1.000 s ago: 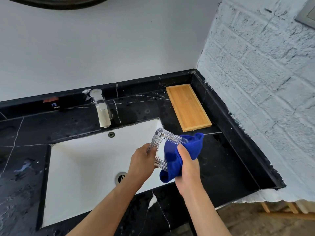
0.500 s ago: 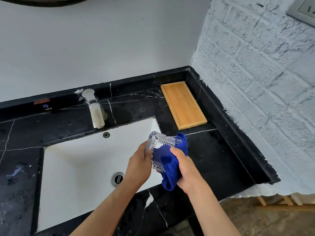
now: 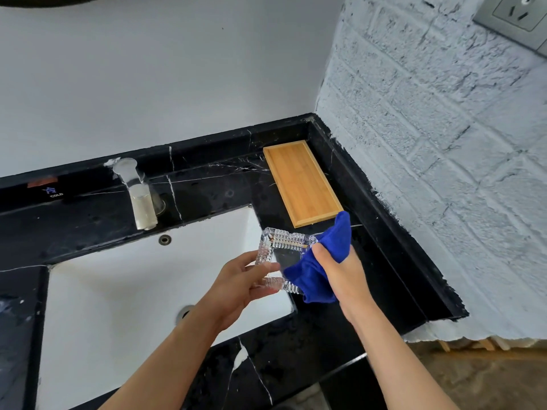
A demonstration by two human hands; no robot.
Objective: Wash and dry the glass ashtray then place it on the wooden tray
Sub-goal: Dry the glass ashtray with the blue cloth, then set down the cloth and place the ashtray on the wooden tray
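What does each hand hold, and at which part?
Left hand grips the glass ashtray by its left rim; right hand holds the blue cloth bunched against it.

The blue cloth (image 3: 318, 267) covers the right side of the glass ashtray (image 3: 281, 255), so that edge and part of its floor cannot be seen, and the right hand (image 3: 340, 273) buries its fingers in the folds, leaving only the thumb and knuckles visible. The left hand (image 3: 239, 288) hides the ashtray's near left corner and most of the drain (image 3: 183, 312) in the sink (image 3: 118, 291). A top corner of the cloth overlaps the near corner of the wooden tray (image 3: 300, 182). The wall socket (image 3: 515, 16) is cut by the upper right edge, a dark curved rim (image 3: 44, 0) by the top edge, and the worktop (image 3: 207, 190) and sink run off the left. The small label (image 3: 53, 193) behind the tap (image 3: 139, 199) is barely legible.
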